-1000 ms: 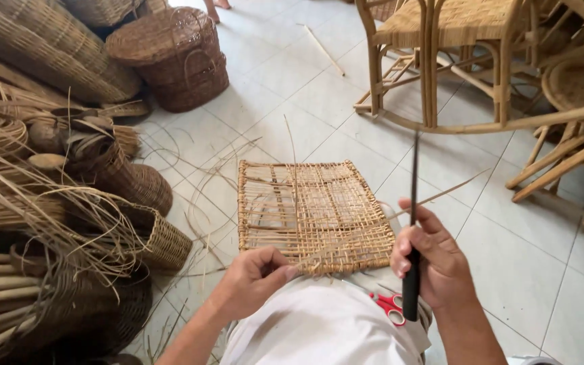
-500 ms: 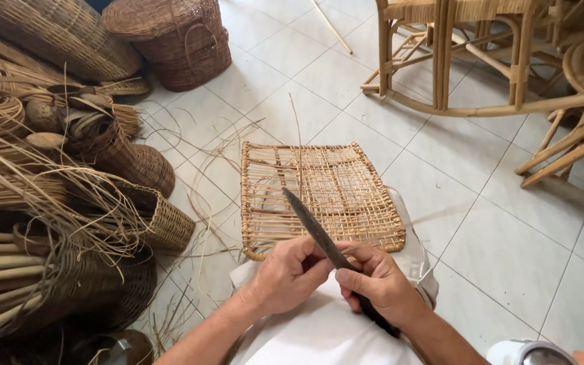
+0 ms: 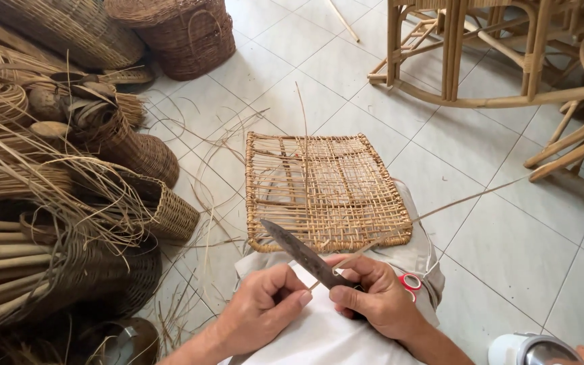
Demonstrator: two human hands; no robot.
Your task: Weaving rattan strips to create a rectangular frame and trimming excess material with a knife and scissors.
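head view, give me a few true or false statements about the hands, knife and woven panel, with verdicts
1. The right hand holds a knife. True.
2. The woven panel hangs on a wall. False: it rests across the person's lap.
3. The left hand holds the red-handled scissors. False: they lie on the lap beside the right hand.
4. A thin cane strip runs from the hands out to the right. True.

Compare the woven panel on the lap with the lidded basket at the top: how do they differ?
The woven panel is flat, pale and open, with gaps and loose strand ends. The lidded basket is rounded, darker brown and tightly woven all over. The panel lies on the person's lap, just beyond the hands; the basket stands on the tiled floor, farther off. Both are woven from cane-like strips.
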